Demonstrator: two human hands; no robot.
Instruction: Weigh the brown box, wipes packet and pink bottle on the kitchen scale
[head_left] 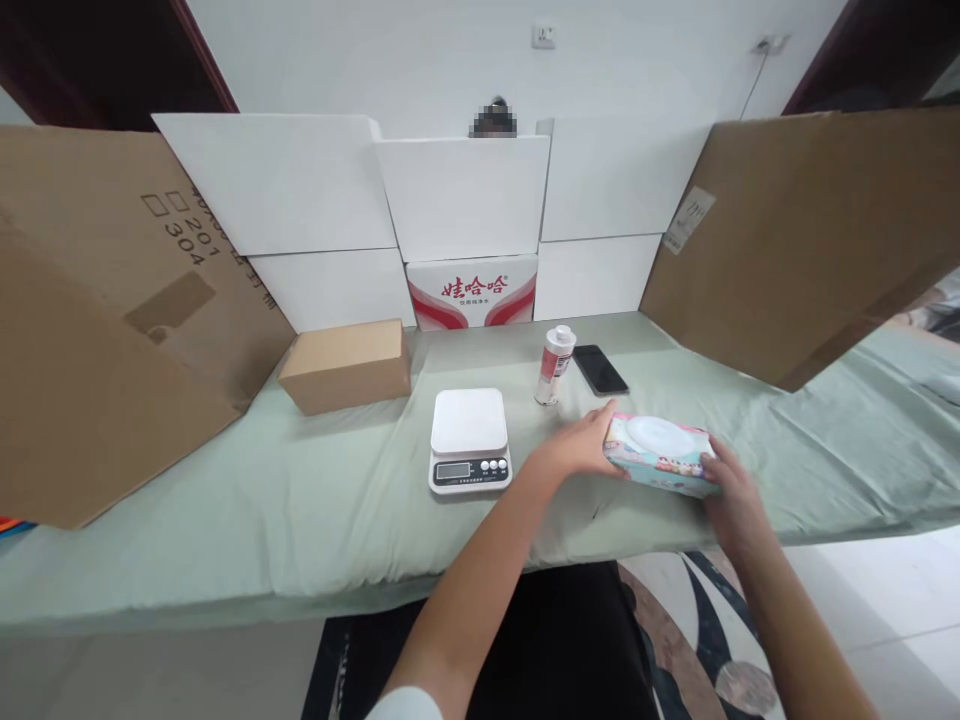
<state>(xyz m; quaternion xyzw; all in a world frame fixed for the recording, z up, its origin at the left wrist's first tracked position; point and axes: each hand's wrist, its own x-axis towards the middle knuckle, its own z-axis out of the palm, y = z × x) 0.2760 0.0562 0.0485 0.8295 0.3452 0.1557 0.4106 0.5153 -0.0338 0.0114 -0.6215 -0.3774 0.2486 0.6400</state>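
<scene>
A pack of wet wipes (660,455) with a white oval lid and pastel print lies on the green cloth near the table's front edge, right of centre. My left hand (581,445) grips its left end and my right hand (731,490) grips its right end. A white kitchen scale (469,438) with a small display and three buttons stands just left of my left hand, its platform bare.
A white bottle with a red label (556,365) and a black phone (600,369) lie behind the wipes. A small brown carton (346,364) sits at the left. Large cardboard sheets (795,240) and white boxes (461,195) wall the table's sides and back. A person's head shows behind the boxes.
</scene>
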